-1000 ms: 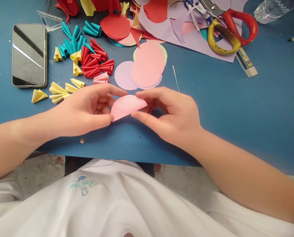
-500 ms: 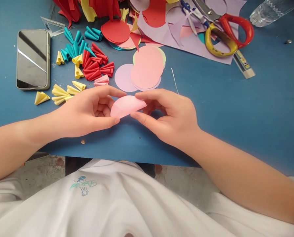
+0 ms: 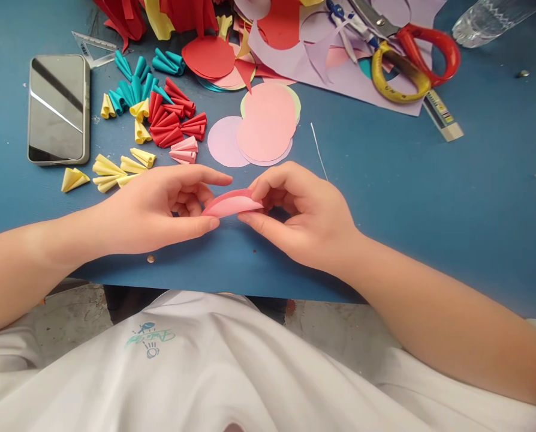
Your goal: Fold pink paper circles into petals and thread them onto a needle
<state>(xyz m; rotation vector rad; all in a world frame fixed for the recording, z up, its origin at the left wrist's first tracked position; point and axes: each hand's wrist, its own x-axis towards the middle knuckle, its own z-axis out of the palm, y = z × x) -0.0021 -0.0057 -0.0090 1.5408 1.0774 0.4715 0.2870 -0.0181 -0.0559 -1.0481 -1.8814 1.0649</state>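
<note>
A folded pink paper circle [image 3: 232, 205] is held just above the blue table, between my two hands. My right hand [image 3: 306, 219] pinches its right end with thumb and forefinger. At the left end, the thumb and curled fingers of my left hand [image 3: 169, 207] hold the paper, while its forefinger stretches out above the upper edge. Beyond my hands lie flat paper circles, a pink one [image 3: 267, 123] over purple and green ones. Rolled paper cones in yellow [image 3: 108, 171], red [image 3: 166, 127], pink [image 3: 184, 150] and teal [image 3: 135, 84] are grouped to the left.
A phone [image 3: 59, 111] lies at the left by a clear set square [image 3: 95, 49]. Scissors [image 3: 403, 78], a compass [image 3: 351, 27] and purple paper scraps [image 3: 290, 60] are at the back. An eraser [image 3: 443, 117] and a plastic bottle [image 3: 493, 21] are at the right.
The pink paper has tilted and its upper edge is bent lower, so it looks narrower. My right forefinger has curled in; my left forefinger has come off the paper's top edge.
</note>
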